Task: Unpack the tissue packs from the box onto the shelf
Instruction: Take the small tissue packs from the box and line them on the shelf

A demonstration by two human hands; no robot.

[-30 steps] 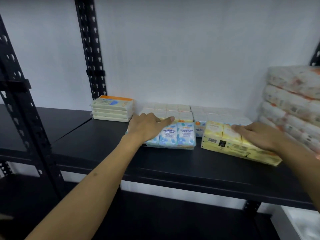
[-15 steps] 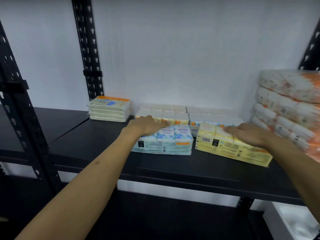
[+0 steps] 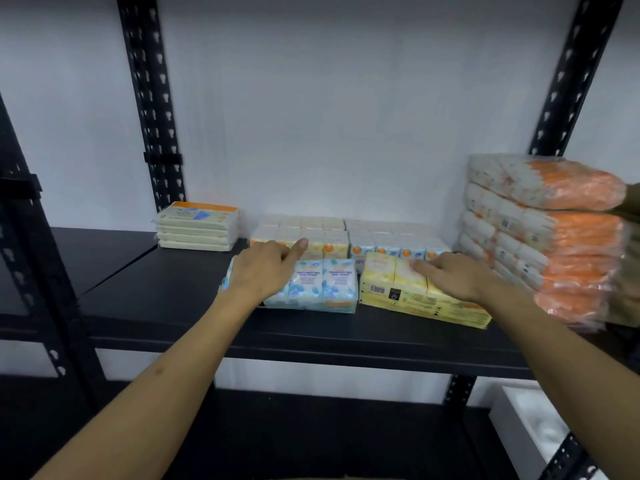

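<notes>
A blue mini tissue pack (image 3: pixel 320 285) lies on the black shelf (image 3: pixel 166 289), and my left hand (image 3: pixel 263 268) rests flat on its left half with the forefinger stretched out. Beside it on the right lies a yellow tissue pack (image 3: pixel 412 299), angled toward the front edge. My right hand (image 3: pixel 453 275) presses flat on its top with straight fingers. Behind both packs stand rows of small orange-marked tissue packs (image 3: pixel 346 239) against the wall. The box is not in view.
A short stack of cream packs (image 3: pixel 197 226) sits at the back left. A tall pile of orange-and-white wrapped packs (image 3: pixel 540 233) fills the shelf's right end. Black perforated uprights (image 3: pixel 149 98) frame the shelf. A white box (image 3: pixel 533 434) sits low right.
Both packs have slid a little toward the back rows under my hands. My left hand has shifted further left on the blue pack, with its forefinger now raised.
</notes>
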